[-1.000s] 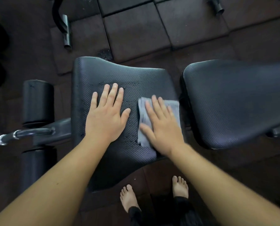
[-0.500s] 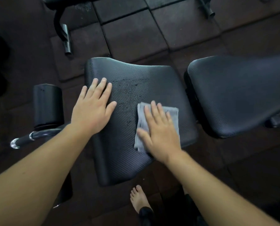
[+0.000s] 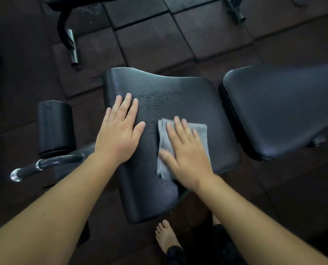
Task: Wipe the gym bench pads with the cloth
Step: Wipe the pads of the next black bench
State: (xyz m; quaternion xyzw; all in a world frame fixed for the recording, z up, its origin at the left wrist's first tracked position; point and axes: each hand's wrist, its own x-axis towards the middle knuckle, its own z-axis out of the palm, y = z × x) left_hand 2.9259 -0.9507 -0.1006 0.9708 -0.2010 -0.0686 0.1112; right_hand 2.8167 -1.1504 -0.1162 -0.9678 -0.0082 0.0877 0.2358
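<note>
The black textured seat pad [image 3: 180, 96] of the gym bench fills the middle of the view, with wet droplets on its far half. A folded grey cloth [image 3: 201, 129] lies on the pad's right part. My right hand [image 3: 186, 155] presses flat on the cloth with straight fingers. My left hand [image 3: 121, 131] rests flat on the pad's left edge, fingers straight. The black back pad [image 3: 281, 111] lies to the right, apart from the seat pad by a narrow gap.
A black foam roller [image 3: 55, 127] and a chrome-tipped handle [image 3: 44, 165] stick out left of the seat. Metal tube ends [image 3: 72, 48] stand on the dark rubber floor tiles [image 3: 155, 39] beyond. My bare foot [image 3: 165, 236] is under the pad's near edge.
My left hand has slid from the pad's middle to its left edge. My right hand and the cloth have shifted slightly toward me on the pad. The view has shifted left.
</note>
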